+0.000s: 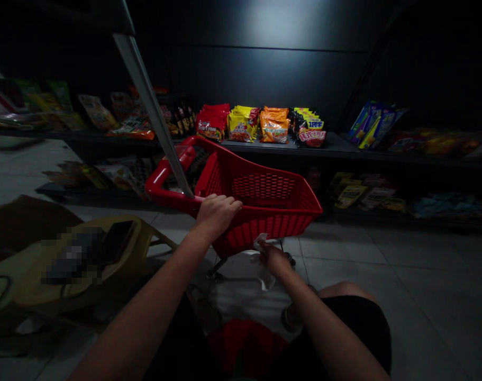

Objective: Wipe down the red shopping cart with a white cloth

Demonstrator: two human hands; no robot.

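A person's left grip (219,214) closes on the handle (165,182) of a red cart (264,211), holding it steady on the tiled floor (344,248) before shelves (328,145) of snack packets (243,124); the right grip (274,259) pinches a white tissue (264,275) just behind the cart

Red, yellow and orange foil snack packets (244,124) stand in a row on a long dark metal shelf (336,145), above pale grey square floor tiles (344,254); a black smartphone (117,241) lies on a yellow plastic stool (145,233) at left

2 hands (217,216), 1 red shpg cart (260,185)
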